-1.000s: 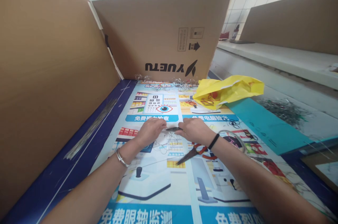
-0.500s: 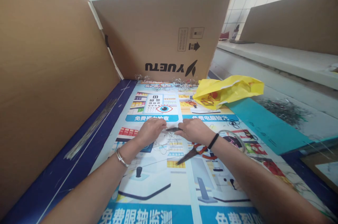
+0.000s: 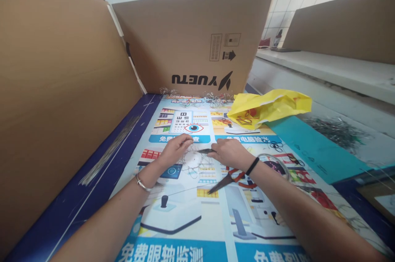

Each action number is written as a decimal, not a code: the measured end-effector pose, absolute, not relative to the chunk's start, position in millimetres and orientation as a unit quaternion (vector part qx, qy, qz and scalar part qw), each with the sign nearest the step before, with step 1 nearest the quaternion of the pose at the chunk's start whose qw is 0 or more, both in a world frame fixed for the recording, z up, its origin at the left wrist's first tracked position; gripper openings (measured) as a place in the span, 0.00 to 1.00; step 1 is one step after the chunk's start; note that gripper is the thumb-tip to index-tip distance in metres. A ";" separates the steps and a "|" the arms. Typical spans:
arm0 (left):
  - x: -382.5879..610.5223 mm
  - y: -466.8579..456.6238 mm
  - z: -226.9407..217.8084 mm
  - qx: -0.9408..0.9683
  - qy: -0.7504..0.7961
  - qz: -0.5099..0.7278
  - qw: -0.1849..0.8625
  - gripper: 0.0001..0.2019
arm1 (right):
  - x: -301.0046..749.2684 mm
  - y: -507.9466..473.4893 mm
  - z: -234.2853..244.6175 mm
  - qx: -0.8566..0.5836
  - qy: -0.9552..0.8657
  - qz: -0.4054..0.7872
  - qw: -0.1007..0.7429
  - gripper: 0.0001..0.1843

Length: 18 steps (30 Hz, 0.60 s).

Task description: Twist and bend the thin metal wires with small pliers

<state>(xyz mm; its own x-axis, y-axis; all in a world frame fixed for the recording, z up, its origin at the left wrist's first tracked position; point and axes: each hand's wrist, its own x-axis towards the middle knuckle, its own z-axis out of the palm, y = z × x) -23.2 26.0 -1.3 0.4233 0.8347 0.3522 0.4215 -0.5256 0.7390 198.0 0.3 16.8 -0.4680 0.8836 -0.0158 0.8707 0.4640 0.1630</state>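
My left hand (image 3: 175,151), wearing a silver bangle, is closed in a pinch with thumb and fingers together. Thin wire runs by its fingertips, and what exactly they pinch is too fine to make out. In my right hand (image 3: 232,153) are dark-nosed pliers (image 3: 205,151), their tip pointing left toward the left fingers with a small gap between. Most of the pliers' handles are hidden by the palm. Beneath both hands lies a loose tangle of thin wire (image 3: 193,167). Scissors (image 3: 221,184) with orange-red handles rest on the printed sheet under my right wrist.
Straight wires (image 3: 109,153) lie bundled at left beside a cardboard panel (image 3: 61,68). Another cardboard panel (image 3: 185,44) stands at the back. A yellow bag (image 3: 277,105), black loops (image 3: 275,145) and a heap of wire scraps (image 3: 338,133) are to the right.
My left fingers have moved slightly up and away from the pliers' tip, opening a small gap. My right hand keeps its hold on the pliers. The view has shifted a little.
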 end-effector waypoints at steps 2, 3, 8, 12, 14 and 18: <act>-24.9 27.6 -0.9 0.792 0.401 0.363 0.282 0.12 | 197.9 -0.2 17.5 0.512 0.855 0.066 0.049 0.26; -25.8 28.5 -0.9 0.792 0.405 0.362 0.280 0.12 | 197.9 -0.5 17.8 0.510 0.856 0.068 0.048 0.26; -29.5 32.1 -2.8 0.786 0.428 0.354 0.272 0.12 | 198.3 -0.7 18.5 0.511 0.856 0.068 0.046 0.27; -30.4 32.9 -3.3 0.774 0.438 0.354 0.289 0.11 | 198.1 -0.3 18.9 0.510 0.856 0.065 0.051 0.27; -30.3 32.8 -2.9 0.766 0.442 0.355 0.303 0.11 | 198.1 -0.1 18.6 0.512 0.855 0.065 0.052 0.27; -29.8 32.1 -3.4 0.768 0.427 0.356 0.318 0.10 | 198.3 0.3 16.9 0.523 0.848 0.064 0.057 0.26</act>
<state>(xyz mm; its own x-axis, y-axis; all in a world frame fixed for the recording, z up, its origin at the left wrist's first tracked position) -29.8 32.1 -3.4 0.3832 0.8817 0.2753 0.4292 -0.4338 0.7922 198.3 0.3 16.9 -0.4472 0.8939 -0.0307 0.8793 0.4456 0.1679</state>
